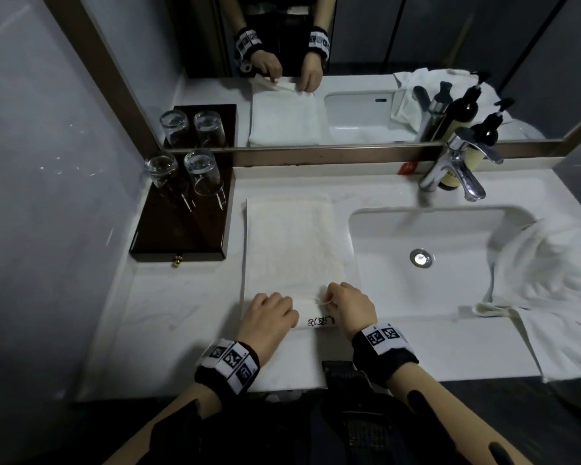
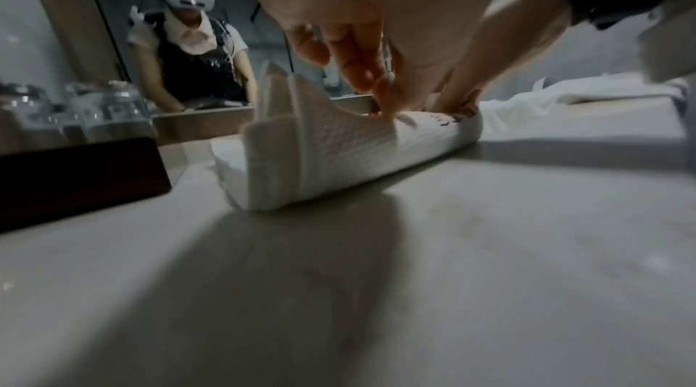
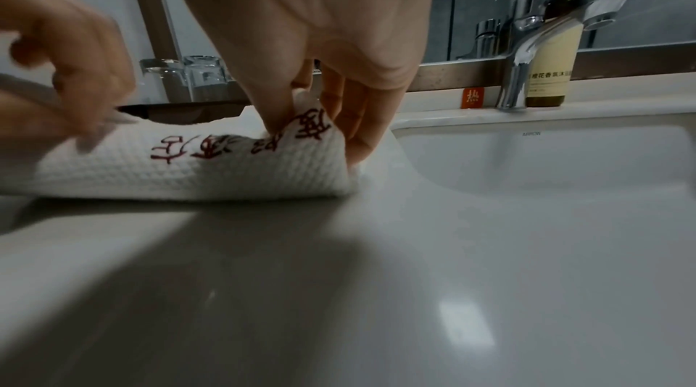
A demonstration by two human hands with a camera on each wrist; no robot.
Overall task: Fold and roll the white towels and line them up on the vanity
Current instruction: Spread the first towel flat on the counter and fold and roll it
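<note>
Both hands sit at the near edge of the vanity (image 1: 155, 317), on the folded towel (image 1: 292, 243) that lies flat between the dark wooden tray (image 1: 182, 229) and the sink (image 1: 426, 236).

Left hand (image 1: 269, 317): fingers curled down onto the near-left end of the roll just begun. From the left wrist view I read it as pinching the cloth, though the fingertips are partly hidden, so that is my best reading only. That corner stands up in loose layers.

Right hand (image 1: 349, 305): thumb and fingers pinch the near-right end, which is bunched and lifted beside the red stitched lettering (image 3: 241, 143).

Handling, my judgement: waffle-weave cotton, light, soft, no stiffness of its own. It will not slide much on the smooth stone, but the layers will creep and splay if only one end is driven. Take hold at both ends of the rolled edge, fingers over the top, thumbs tucked under, and keep even tension so the roll stays straight and tight.

More white towels (image 1: 547, 283) lie heaped at the right of the sink, not yet folded. Two upturned glasses (image 1: 182, 172) stand on the tray, close by: fragile, mind the left elbow.
</note>
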